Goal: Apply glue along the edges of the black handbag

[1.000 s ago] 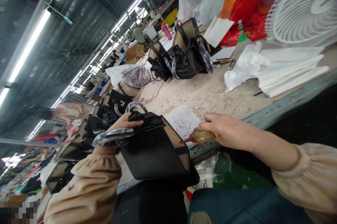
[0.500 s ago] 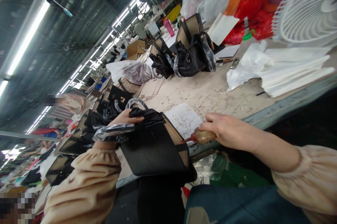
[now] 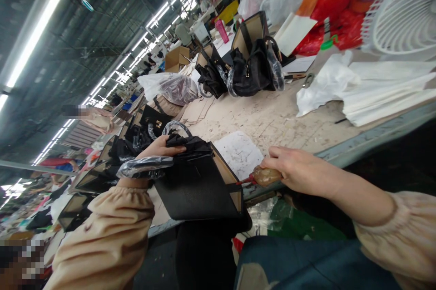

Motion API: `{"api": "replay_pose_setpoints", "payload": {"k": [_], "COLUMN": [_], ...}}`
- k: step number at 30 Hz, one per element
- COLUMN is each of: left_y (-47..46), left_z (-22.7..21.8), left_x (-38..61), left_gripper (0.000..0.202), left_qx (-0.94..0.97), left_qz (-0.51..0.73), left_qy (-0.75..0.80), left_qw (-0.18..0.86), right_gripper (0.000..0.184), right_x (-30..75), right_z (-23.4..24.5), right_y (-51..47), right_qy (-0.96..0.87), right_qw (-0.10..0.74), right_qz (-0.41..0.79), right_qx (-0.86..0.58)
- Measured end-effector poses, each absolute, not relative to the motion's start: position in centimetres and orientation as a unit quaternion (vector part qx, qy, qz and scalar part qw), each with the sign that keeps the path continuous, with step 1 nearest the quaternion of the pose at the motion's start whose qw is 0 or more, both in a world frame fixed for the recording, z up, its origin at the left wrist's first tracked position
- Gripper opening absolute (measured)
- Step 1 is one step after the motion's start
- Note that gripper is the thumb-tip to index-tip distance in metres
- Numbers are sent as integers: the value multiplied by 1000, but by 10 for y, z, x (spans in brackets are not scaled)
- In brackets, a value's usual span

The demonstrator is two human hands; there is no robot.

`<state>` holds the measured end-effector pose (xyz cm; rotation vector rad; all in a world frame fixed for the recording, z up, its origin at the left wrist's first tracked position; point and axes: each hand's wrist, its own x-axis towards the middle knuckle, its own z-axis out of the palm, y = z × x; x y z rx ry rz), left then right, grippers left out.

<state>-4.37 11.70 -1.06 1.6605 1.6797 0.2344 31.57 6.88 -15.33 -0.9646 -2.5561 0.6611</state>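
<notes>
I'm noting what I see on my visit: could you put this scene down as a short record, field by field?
Place: a table under ceiling lights
Left grip: holding black cloth at the top of a bag
Right grip: around a bottle
Nozzle: red, pointing at the bag's tan-lined side; contact unclear
Handle: clear-wrapped, by the left wrist
Also on the table: stained white sheet, white fan, more black bags

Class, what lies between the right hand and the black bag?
The small bottle held by the right hand, its red nozzle toward the bag, in the head view.
</notes>
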Motion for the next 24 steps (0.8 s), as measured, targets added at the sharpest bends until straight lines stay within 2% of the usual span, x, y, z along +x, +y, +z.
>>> {"api": "replay_pose_setpoints", "payload": {"k": [7,14,24], "left_y": [107,86,72], "left_z": [13,3,-1], "left_x": [-35,-36,-43], "left_gripper": [28,27,26], "left_qx": [693,745,764], "left_qz": [93,71,58], "left_qy": [649,625,607], "left_qw": [300,222,210], "right_gripper": [35,37,44], "right_x": [312,308,297], "right_z": [-157,-163,-163], "right_y": [73,69,67], "right_qy": [-875,-875,-886], "right_qw": [198,180,155], "right_qz": [248,225,171], "right_qx": [-365,-389,-403]}}
